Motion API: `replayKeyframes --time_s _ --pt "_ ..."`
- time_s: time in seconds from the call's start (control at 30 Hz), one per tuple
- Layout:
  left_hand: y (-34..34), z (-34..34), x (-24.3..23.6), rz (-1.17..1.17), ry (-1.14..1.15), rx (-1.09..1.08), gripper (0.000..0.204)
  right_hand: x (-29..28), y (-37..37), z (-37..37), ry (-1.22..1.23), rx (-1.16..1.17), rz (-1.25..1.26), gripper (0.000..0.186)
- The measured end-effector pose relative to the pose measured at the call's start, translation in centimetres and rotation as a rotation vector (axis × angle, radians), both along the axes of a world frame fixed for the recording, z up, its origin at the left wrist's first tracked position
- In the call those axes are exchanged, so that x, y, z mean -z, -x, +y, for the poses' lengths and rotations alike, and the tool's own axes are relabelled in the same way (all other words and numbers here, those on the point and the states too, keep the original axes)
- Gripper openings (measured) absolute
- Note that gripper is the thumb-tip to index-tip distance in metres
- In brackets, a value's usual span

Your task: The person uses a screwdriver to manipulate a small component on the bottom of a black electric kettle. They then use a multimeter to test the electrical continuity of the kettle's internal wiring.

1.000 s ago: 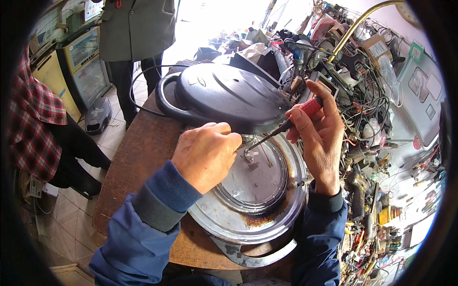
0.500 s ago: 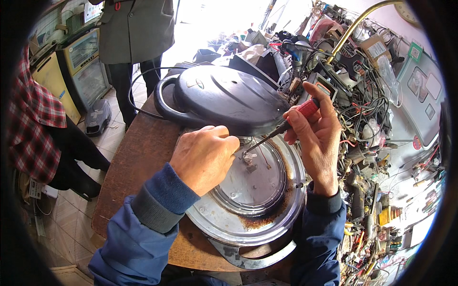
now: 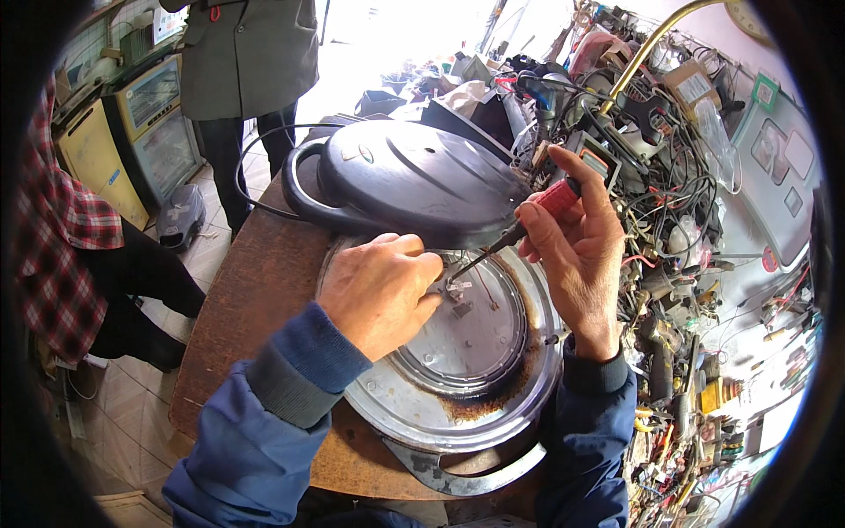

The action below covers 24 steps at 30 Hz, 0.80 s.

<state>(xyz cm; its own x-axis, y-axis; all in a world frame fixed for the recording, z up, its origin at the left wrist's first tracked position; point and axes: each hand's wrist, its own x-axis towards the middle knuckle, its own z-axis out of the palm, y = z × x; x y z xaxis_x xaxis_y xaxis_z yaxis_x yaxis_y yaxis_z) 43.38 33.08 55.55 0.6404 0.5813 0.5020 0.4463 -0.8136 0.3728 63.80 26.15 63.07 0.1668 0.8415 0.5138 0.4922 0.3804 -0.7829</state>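
Note:
In front of me a round metal appliance base (image 3: pixel 480 422) lies opened, stained brown along its right rim. Its black lid (image 3: pixel 414 172) with a loop handle leans at the far side. My right hand (image 3: pixel 581 251) grips a screwdriver (image 3: pixel 556 201) by its red handle. The dark shaft slants down left, its tip at a small metal bracket (image 3: pixel 458 289) on the inner plate. Close by on the left, my left hand (image 3: pixel 374 290) is closed with curled fingers over the plate's edge. Whatever those fingers pinch is hidden.
A brown wooden table (image 3: pixel 251 326) carries the appliance. Tangled cables and tools (image 3: pixel 669 176) crowd the right side, with a grey plastic case (image 3: pixel 779 167) beyond. Two people stand at left, one in a grey coat (image 3: pixel 251 57), the other in a checked shirt (image 3: pixel 70 229). A black cord (image 3: pixel 249 189) loops behind the lid.
The screwdriver and my right hand have shifted very slightly left, and the handle has turned a little in the fingers. My left thumb shows more now. The appliance stays in place.

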Motion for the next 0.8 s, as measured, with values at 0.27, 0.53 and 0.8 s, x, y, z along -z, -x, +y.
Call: replayKeyframes --time_s 0.27,0.53,0.8 --pt "-1.0 0.6 -0.4 0.090 0.088 0.009 0.028 -0.1 -0.5 0.1 -0.029 -0.029 -0.109 0.069" --pt "-1.4 0.6 -0.4 0.077 0.089 0.033 0.023 -0.6 -0.8 0.2 -0.013 -0.039 -0.188 0.069" --pt "-1.3 0.4 -0.1 0.063 0.077 0.030 0.020 -1.3 -0.1 0.3 0.010 -0.046 -0.211 0.069"
